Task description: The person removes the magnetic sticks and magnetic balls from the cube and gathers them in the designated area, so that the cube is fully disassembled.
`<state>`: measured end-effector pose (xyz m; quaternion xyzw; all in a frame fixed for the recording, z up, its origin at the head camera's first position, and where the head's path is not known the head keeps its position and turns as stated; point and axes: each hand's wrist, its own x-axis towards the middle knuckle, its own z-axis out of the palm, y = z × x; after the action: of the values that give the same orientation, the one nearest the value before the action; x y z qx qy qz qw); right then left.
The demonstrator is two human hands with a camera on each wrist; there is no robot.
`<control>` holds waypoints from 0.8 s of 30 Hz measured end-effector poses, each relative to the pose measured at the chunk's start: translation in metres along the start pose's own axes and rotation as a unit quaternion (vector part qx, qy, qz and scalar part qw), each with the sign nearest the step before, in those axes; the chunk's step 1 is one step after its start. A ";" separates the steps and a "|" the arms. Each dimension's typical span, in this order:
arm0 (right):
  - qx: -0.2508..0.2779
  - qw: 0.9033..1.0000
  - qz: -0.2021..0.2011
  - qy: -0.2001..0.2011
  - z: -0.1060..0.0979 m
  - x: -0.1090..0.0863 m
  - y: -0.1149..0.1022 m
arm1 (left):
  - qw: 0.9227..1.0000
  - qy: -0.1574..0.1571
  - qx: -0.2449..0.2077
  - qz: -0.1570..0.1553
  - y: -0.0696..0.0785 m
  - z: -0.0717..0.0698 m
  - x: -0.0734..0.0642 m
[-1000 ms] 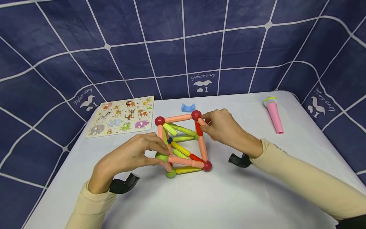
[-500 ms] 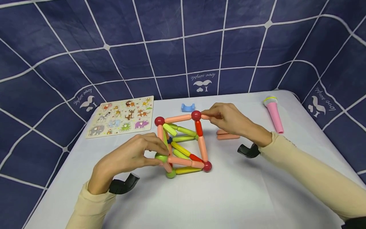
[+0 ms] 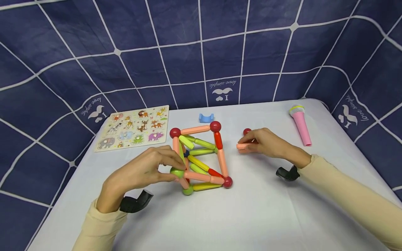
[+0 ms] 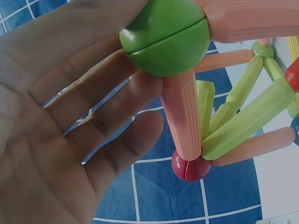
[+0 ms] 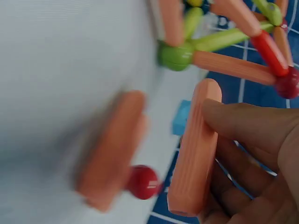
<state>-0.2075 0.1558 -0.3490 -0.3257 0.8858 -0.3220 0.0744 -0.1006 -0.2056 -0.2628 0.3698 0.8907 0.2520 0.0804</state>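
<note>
In the head view a frame of coloured rods and balls (image 3: 222, 164) stands on the table. My left hand (image 3: 144, 167) pinches the green ball (image 4: 168, 37) at its near left upper corner; peach rods run from that ball. To the right of the frame, apart from it, my right hand (image 3: 267, 143) holds a loose peach rod (image 5: 194, 149) between thumb and fingers. Beneath it in the right wrist view lie more peach rods (image 5: 112, 149), blurred, with a loose red ball (image 5: 144, 182) beside them. In the head view my right hand partly hides these rods.
An animal puzzle board (image 3: 135, 127) lies at the back left of the white table (image 3: 220, 219). Behind the frame sits a small blue curved block (image 3: 206, 118). A pink toy microphone (image 3: 302, 127) lies at the back right. Dark blue gridded cloth (image 3: 176, 31) hangs behind.
My right hand has moved right and down from the frame's red upper ball, bringing a peach rod away over the loose rods. The loose red ball now shows. My left hand stays put.
</note>
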 end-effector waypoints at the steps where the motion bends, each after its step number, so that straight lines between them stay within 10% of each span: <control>1: -0.001 1.000 -0.005 0.003 0.003 -0.004 0.003 | 1.000 0.000 0.000 0.000 0.000 0.000 0.000; 24: -0.110 0.991 0.013 0.081 0.041 -0.024 0.021 | 1.000 0.001 0.000 0.000 0.002 0.000 0.001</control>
<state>-0.1861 0.1615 -0.3962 -0.2933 0.9231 -0.2472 -0.0291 -0.0999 -0.2041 -0.2623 0.3694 0.8909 0.2521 0.0794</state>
